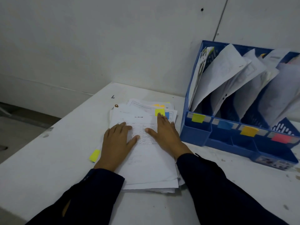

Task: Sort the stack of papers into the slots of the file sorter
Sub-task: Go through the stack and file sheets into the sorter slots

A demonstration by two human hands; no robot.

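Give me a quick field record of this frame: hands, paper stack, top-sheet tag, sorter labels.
left hand: left hand flat on the paper stack, fingers straight
right hand: right hand flat on the stack, fingertips at the yellow tag
stack: on the white table, loosely piled, another yellow tag sticking out at its left edge
sorter: blue file sorter right of the stack, papers already in its slots
slot labels, left to right: yellow, blue, orange, pink

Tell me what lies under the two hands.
Both the left hand and right hand rest flat on the paper stack; its top sheet bears a yellow tab. The covered print and lower sheets cannot be seen.
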